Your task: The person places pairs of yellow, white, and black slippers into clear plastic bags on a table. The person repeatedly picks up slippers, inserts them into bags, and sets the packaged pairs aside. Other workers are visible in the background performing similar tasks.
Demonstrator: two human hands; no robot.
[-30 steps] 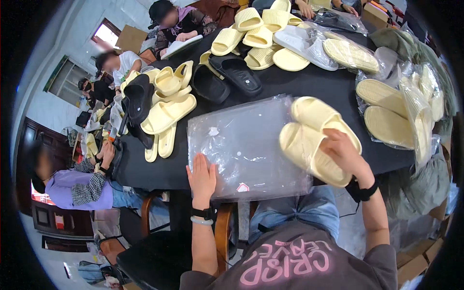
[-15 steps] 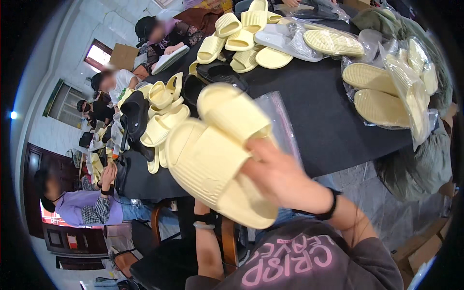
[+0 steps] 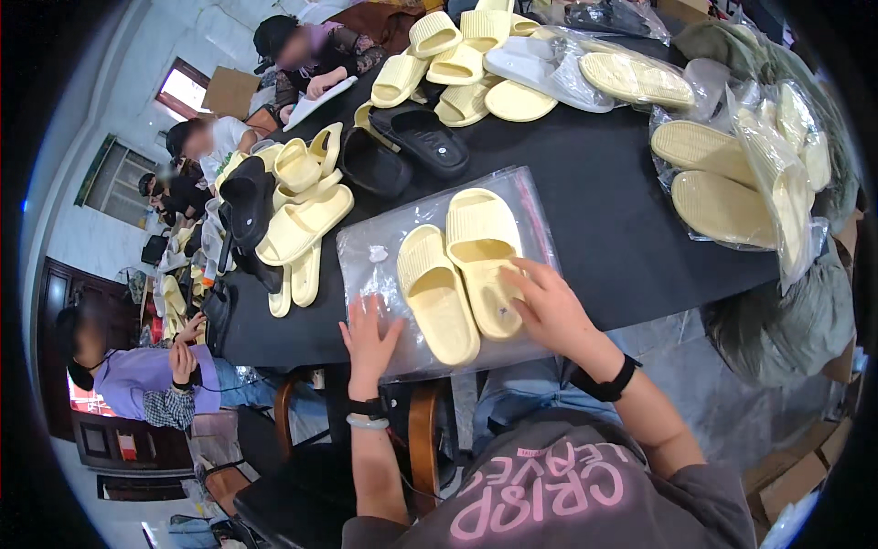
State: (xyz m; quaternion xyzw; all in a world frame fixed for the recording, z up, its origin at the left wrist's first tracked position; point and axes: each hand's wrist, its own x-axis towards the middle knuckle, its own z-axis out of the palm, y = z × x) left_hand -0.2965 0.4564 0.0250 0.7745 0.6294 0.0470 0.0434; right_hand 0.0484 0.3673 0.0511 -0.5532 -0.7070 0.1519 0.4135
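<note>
A pair of pale yellow slide slippers lies side by side in front of me, toes pointing away. The left slipper (image 3: 437,306) and the right slipper (image 3: 494,297) rest on a stack of clear plastic bags (image 3: 366,265) with a pinkish edge strip. My left hand (image 3: 369,343) is open, fingers spread flat on the bags, a little left of the pair. My right hand (image 3: 551,309) is open, with its fingertips at the side of the right slipper, over its footbed. Its grip is loose, and both slippers lie flat.
Black slippers (image 3: 419,142) stand beyond the bags. Yellow and black slippers (image 3: 306,224) pile up at the left, more yellow slippers (image 3: 457,64) at the back. Bagged yellow slippers (image 3: 722,197) lie at the right on the black tabletop (image 3: 604,220). Co-workers sit along the left side.
The slipper pair, held raised in my right hand half a second ago, now lies on the bags, released from its grip. My left hand has come out from behind it onto the bags.
</note>
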